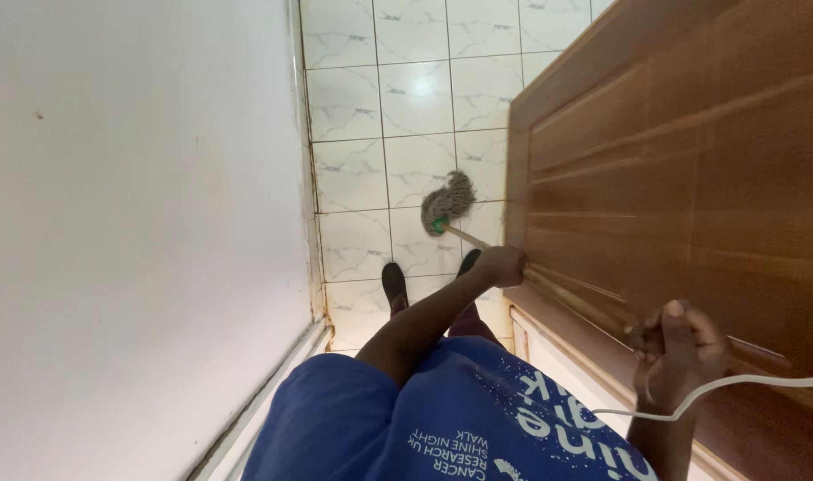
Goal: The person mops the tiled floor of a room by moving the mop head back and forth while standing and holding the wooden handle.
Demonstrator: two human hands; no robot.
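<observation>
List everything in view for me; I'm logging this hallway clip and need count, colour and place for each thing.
Mop: one, grey string head with green collar, on the floor tiles ahead of the feet.
Mop handle: one, pale wood, running from the head back along the door.
Door: one, brown wood, right side.
Floor tiles: many, white marbled, centre.
Wall: one, white, left.
Cable: one, white, lower right.
Shoes: two, black, on the tiles.
Shirt: one, blue.
Left hand: grip on the handle, lower down.
Right hand: grip near the handle's top.
</observation>
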